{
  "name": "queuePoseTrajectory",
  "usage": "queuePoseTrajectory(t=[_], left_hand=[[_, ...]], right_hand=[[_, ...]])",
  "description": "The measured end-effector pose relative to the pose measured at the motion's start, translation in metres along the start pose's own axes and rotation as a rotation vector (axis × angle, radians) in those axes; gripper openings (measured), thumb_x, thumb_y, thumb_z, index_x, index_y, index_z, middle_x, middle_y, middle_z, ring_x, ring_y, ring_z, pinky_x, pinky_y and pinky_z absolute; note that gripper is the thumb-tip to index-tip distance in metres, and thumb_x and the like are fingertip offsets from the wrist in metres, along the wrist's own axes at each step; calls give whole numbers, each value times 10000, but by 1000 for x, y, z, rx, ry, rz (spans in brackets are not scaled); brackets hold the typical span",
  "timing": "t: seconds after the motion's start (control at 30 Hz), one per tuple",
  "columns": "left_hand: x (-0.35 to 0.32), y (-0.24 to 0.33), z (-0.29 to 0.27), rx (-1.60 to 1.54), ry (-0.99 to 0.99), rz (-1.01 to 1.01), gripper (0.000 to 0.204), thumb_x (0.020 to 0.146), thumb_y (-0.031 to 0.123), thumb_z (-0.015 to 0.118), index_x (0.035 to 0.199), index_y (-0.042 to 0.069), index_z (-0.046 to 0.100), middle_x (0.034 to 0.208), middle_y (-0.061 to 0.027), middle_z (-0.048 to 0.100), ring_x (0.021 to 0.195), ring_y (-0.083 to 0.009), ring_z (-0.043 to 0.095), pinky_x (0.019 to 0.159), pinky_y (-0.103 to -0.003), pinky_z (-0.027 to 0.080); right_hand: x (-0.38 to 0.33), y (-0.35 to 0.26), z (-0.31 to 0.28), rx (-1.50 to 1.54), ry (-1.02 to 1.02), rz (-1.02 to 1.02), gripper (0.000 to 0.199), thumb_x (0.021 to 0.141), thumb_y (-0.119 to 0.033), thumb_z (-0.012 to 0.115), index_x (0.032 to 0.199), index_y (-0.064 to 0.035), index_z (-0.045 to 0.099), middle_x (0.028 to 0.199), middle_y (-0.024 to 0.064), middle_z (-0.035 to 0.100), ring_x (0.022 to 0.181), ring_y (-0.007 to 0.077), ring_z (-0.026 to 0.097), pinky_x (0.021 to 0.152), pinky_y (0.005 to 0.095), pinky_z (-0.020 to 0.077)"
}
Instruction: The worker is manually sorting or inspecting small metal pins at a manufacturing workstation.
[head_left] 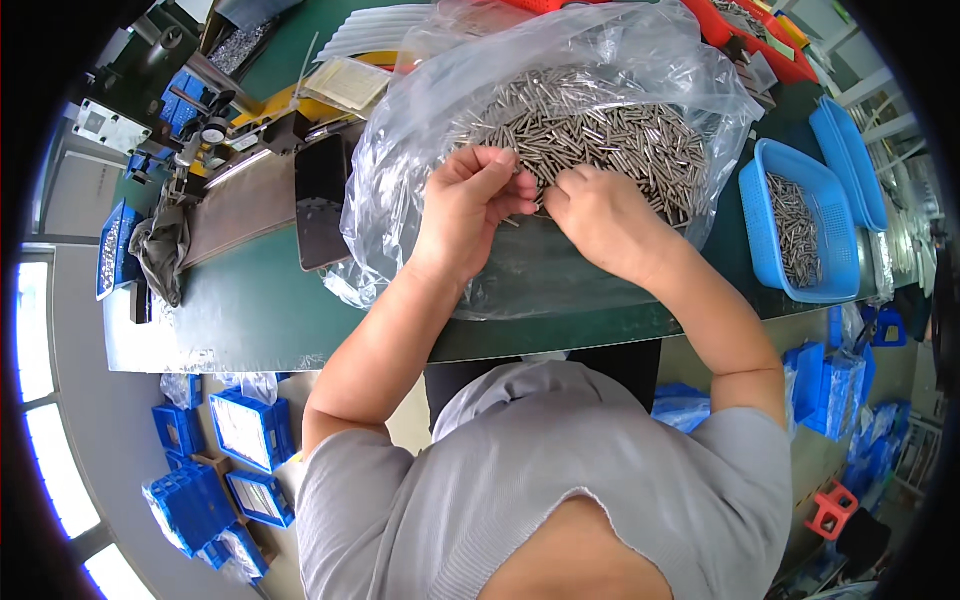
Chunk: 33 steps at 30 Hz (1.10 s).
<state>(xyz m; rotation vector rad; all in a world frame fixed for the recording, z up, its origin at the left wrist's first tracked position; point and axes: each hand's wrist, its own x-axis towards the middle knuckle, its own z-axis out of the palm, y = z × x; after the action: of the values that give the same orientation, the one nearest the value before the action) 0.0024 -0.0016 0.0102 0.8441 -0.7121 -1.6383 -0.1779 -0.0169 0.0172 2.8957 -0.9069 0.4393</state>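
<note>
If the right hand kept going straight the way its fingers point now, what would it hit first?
The right hand points up and left, toward the left hand. It would probably meet the left hand's fingertips first, just over the near edge of the heap of small metal pins; depth is unclear.

Green workbench (260, 310), grey floor (110, 420) w/ blue crates (250, 430), bright windows (35, 330) at left.

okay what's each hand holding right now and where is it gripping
Both the left hand and right hand pinch at small metal pins at the near edge of the heap; where on a pin cannot be told.
</note>
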Motion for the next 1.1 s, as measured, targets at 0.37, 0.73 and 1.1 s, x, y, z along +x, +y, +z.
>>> queuePoseTrajectory(t=[0.37, 0.73, 1.1], left_hand=[[0, -8, 1, 17, -112, -111, 117, 914, 105, 494, 929, -3, 536, 832, -120, 613, 740, -185, 608, 665, -298, 521], [-2, -9, 3, -23, -203, -135, 128, 924, 111, 479, 919, -1, 540, 838, -130, 621, 745, -185, 618, 659, -296, 527], [-4, -11, 4, -144, -150, -113, 139, 903, 109, 529, 907, -25, 567, 789, -121, 631, 705, -186, 625, 648, -304, 542]], right_hand=[[-4, 24, -19, 1286, 164, 573, 101, 883, -71, 528, 960, -13, 557, 788, 20, 590, 691, 66, 550, 588, 222, 460], [-3, 16, -15, 1395, 158, 517, 123, 879, -139, 565, 921, -25, 584, 797, 2, 608, 703, 52, 552, 565, 200, 435], [-3, 8, -18, 1018, 239, 380, 54, 838, -47, 586, 876, -8, 586, 771, -11, 593, 691, 52, 539, 628, 201, 447]])
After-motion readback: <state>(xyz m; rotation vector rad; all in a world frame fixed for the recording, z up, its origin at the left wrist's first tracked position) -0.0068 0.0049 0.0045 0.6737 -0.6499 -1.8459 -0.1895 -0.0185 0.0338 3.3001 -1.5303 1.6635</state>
